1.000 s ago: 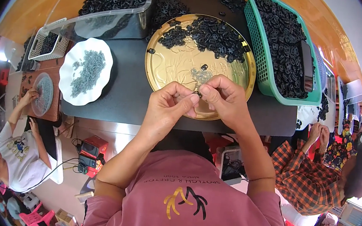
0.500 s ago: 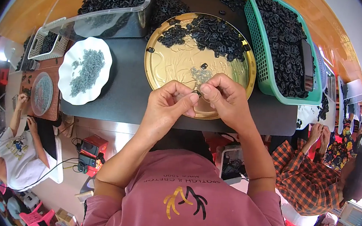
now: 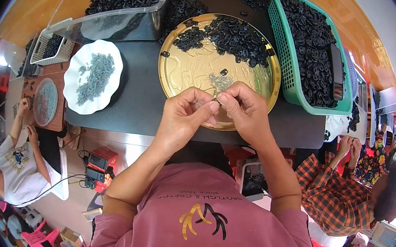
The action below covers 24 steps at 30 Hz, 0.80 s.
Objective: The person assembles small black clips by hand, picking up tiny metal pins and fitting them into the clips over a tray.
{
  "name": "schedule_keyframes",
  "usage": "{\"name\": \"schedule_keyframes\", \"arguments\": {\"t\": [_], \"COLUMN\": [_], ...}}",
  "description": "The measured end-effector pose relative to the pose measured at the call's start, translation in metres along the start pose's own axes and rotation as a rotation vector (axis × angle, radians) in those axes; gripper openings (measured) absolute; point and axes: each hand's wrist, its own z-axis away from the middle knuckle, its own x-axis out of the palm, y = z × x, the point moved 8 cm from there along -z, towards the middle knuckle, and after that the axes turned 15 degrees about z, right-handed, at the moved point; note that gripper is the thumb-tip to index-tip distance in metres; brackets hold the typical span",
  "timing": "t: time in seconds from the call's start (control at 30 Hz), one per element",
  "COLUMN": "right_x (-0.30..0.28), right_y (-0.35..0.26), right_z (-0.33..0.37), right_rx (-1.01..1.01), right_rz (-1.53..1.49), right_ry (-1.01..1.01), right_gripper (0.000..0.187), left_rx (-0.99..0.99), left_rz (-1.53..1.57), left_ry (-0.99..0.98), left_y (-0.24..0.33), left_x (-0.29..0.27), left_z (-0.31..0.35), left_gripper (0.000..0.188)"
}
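My left hand [image 3: 191, 109] and my right hand [image 3: 242, 106] meet over the near rim of a round gold tray [image 3: 184, 74]. Thumb and fingers of both pinch one small black plastic piece [image 3: 217, 101], mostly covered by the fingertips. Just beyond my hands, a little heap of thin metal pins [image 3: 220, 81] lies on the tray, with a single black piece [image 3: 223, 71] beside it. Many flat black pieces with holes [image 3: 238, 38] are heaped along the tray's far side.
To the left stands a white scalloped dish [image 3: 72, 79] of metal pins. Behind it is a clear plastic bin [image 3: 146, 21] full of black pieces. A green basket [image 3: 285, 70] on the right holds more, plus a dark flat phone-like object [image 3: 335, 73]. Other people work on both sides.
My fingertips have closed further over the small black piece, so less of it shows. Both hands stay in nearly the same place over the tray.
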Motion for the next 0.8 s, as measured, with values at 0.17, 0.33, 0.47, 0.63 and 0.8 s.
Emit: {"name": "schedule_keyframes", "arguments": {"t": [0.17, 0.33, 0.47, 0.63, 0.8], "right_x": [0.002, -0.005, -0.017, -0.022, -0.016], "right_y": [0.012, 0.008, 0.006, -0.014, -0.018], "right_z": [0.008, 0.004, 0.001, -0.003, 0.001], "right_rx": [0.045, 0.088, 0.146, -0.128, -0.205], "right_rz": [-0.098, -0.04, -0.056, 0.155, 0.257], "right_ry": [0.074, 0.03, -0.025, -0.004, 0.0], "right_gripper": [0.013, 0.012, 0.012, 0.012, 0.011], "left_rx": [0.056, -0.034, -0.099, -0.116, -0.103], "left_rz": [-0.042, -0.022, 0.015, 0.025, -0.008], "left_ry": [0.0, -0.094, -0.113, -0.134, -0.14], "left_y": [0.0, -0.004, 0.0, -0.001, -0.004], "left_x": [0.002, 0.002, 0.002, 0.003, 0.003], "left_z": [-0.004, -0.015, -0.014, -0.011, -0.008], "left_gripper": [0.008, 0.012, 0.013, 0.013, 0.013]}}
